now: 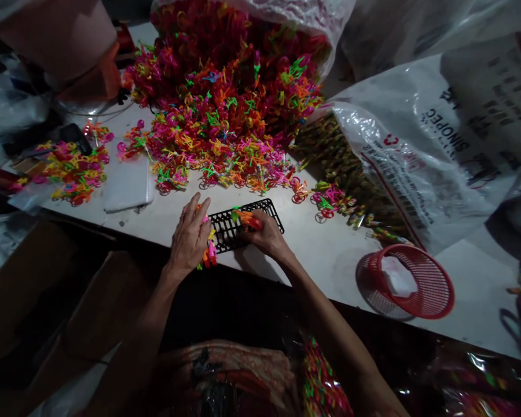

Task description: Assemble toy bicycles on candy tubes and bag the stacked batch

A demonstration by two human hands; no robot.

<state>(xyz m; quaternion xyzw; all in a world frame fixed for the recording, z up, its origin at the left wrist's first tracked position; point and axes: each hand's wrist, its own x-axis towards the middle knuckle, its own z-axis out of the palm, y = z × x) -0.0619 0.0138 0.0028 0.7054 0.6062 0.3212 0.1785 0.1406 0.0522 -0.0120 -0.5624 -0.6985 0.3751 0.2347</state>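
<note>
Pinching orange toys (247, 219): right hand (269, 234), above rack (227, 230) | left hand (191, 236) covered rack's left end, likely steadying it, grip unclear | rack lay by near edge of bench (323, 252), seemingly for easy reach

A workshop: small multicoloured plastic pieces (221, 130) heaped in bulk and a printed white plastic sack (410, 133) crowd the far edge of a long white bench (325, 246).

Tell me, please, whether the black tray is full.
Not full: the black tray shows bare slots across its middle; colourful pieces sit by the left hand.
</note>
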